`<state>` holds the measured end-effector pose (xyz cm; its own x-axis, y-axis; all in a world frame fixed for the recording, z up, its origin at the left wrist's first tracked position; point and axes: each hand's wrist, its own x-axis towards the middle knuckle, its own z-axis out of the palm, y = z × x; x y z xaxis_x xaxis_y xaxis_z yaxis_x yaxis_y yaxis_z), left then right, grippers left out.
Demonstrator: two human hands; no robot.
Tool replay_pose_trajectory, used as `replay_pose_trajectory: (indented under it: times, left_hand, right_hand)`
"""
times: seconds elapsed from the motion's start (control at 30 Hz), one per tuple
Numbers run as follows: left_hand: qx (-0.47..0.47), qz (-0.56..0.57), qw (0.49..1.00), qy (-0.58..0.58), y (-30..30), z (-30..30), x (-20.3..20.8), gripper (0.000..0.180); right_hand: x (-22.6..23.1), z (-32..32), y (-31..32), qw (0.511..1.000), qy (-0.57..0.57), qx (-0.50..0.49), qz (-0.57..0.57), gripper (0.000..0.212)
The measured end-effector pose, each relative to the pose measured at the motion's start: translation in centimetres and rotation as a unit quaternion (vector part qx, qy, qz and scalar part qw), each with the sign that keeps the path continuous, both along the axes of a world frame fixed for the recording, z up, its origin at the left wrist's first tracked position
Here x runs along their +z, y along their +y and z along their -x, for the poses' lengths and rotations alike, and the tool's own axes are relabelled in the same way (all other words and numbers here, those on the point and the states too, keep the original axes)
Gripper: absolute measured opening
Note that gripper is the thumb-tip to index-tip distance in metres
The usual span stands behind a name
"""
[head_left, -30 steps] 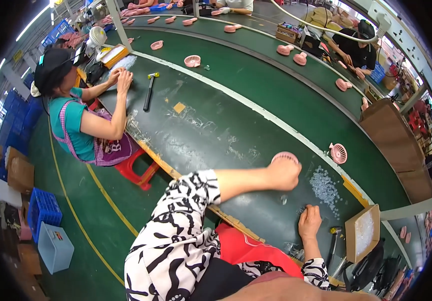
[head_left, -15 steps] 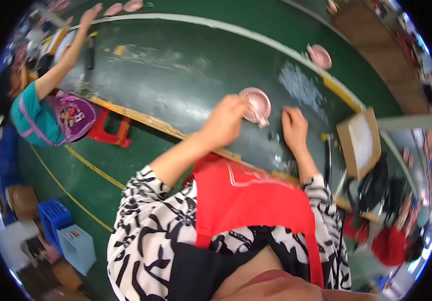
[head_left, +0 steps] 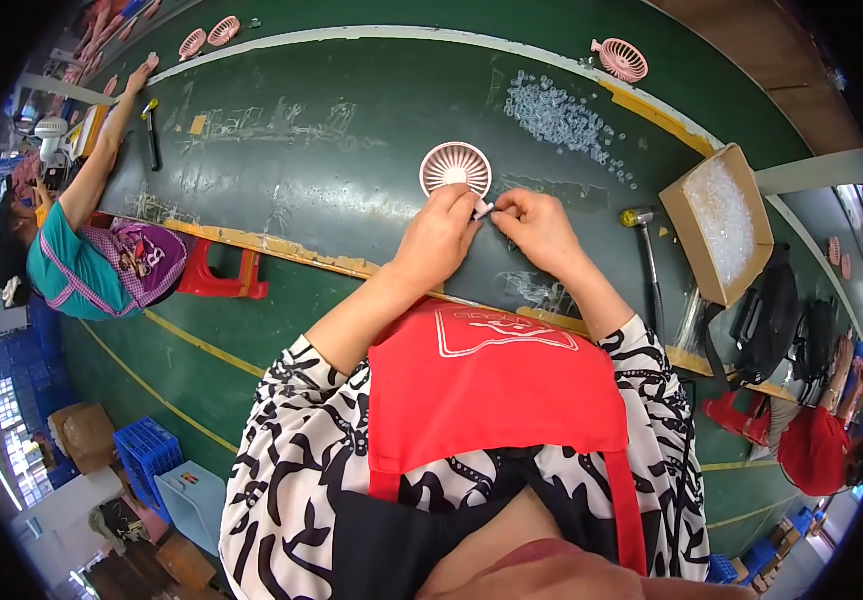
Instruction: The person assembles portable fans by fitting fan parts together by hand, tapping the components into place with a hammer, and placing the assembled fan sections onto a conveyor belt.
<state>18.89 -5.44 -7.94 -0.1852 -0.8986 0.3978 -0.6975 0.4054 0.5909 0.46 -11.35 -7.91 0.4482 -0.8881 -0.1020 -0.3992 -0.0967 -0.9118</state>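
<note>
A pink round fan grille housing (head_left: 456, 163) with radial ribs rests on the dark workbench in front of me, its short neck pointing toward me. My left hand (head_left: 436, 235) is closed around the neck end, fingers and thumb pressed on it. My right hand (head_left: 541, 232) is right beside the neck, thumb and forefinger pinched together. What its fingertips hold, if anything, is too small and partly hidden to name. Farther off to the right, many small clear plastic pieces (head_left: 556, 115) lie scattered on the bench.
An open cardboard box (head_left: 687, 245) of clear pieces stands at right, beside a yellow-ended tool (head_left: 645, 235) and a black bag (head_left: 769, 318). Pink fan housings (head_left: 621, 62) lie on the green strip beyond the white edge. A co-worker (head_left: 81, 255) reaches across at left.
My right hand has moved left and now meets the housing's neck. The housing has shifted left and turned slightly in my left hand. The co-worker's arm has lowered a little.
</note>
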Motion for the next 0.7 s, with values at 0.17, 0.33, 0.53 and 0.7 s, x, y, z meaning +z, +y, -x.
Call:
replay_pose_trajectory:
  times: [0.17, 0.33, 0.53, 0.7]
  left_hand:
    - [0.040, 0.021, 0.997, 0.060, -1.1, 0.0, 0.0, 0.033]
    - [0.060, -0.001, 0.996, 0.073, -1.7, 0.7, 0.5, 0.040]
    - [0.083, -0.033, 0.990, 0.112, -2.5, 1.0, 1.5, 0.048]
    - [0.082, -0.038, 0.989, 0.119, -2.3, 1.1, 1.9, 0.045]
  right_hand:
    - [-0.2, 0.2, -0.2, 0.999, -0.021, -0.002, -0.031, 0.016]
    - [-0.1, -0.3, 0.3, 0.995, -0.073, -0.025, -0.057, 0.017]
    - [1.2, -0.6, 0.2, 0.987, -0.106, -0.025, -0.117, 0.015]
    - [1.3, -0.7, 0.4, 0.989, -0.098, -0.020, -0.108, 0.016]
